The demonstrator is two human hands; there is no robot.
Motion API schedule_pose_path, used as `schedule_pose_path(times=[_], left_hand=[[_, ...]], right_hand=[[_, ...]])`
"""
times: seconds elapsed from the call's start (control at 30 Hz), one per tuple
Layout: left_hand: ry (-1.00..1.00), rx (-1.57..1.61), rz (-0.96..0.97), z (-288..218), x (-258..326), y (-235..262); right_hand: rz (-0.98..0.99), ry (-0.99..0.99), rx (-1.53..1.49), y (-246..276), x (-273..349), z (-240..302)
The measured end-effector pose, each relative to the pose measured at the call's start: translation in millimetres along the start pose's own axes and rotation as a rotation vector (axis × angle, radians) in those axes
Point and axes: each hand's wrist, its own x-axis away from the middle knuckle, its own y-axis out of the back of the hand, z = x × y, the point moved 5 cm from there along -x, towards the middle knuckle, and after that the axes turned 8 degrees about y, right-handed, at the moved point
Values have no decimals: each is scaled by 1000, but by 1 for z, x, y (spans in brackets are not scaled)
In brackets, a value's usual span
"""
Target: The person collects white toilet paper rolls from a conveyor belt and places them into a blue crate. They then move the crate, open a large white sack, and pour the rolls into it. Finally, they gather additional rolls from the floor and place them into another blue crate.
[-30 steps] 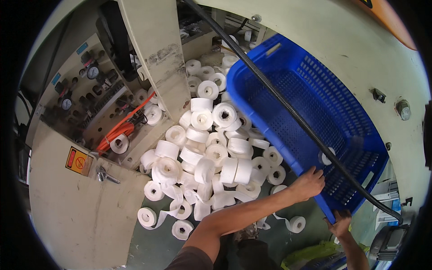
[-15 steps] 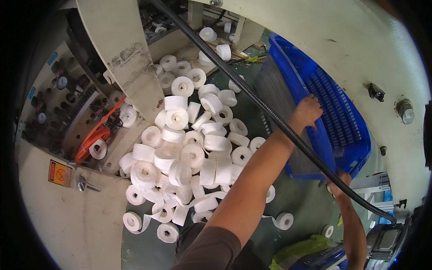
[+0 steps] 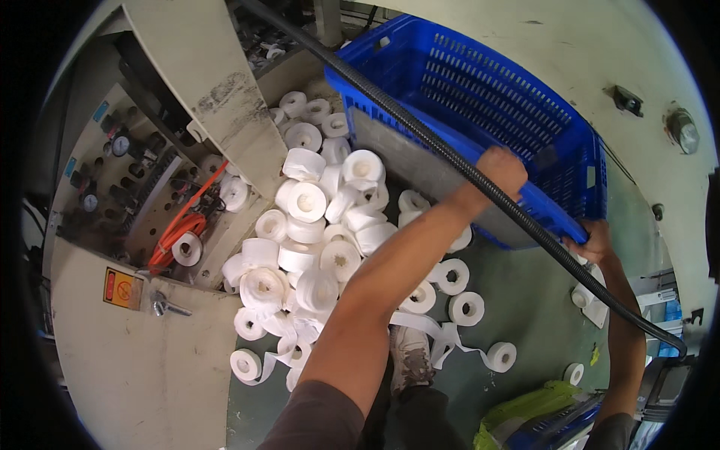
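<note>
I see the blue crate (image 3: 487, 97) now swung upright over the heaped white paper rolls (image 3: 315, 225); my left hand (image 3: 501, 169) and right hand (image 3: 596, 241) clamp its near rim, slatted walls empty.

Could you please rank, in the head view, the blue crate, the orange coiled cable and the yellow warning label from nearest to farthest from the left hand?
From the left hand:
1. Blue crate, gripped at its near rim.
2. Orange coiled cable, far left, inside the machine.
3. Yellow warning label, farther left and lower, on the machine panel.
</note>
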Motion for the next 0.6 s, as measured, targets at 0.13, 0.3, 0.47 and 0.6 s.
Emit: schedule_pose_path(times=[0.13,0.3,0.47,0.6], left_hand=[[133,92,-150,-24,66,10],[118,102,-130,-98,110,25],[-82,300,-244,-56,100,26],[-140,366,-394,0,88,38]], right_hand=[[19,78,-345,-10,12,45],[-11,126,-154,-15,122,32],[-59,75,104,-2,136,99],[-18,-93,95,-14,111,147]])
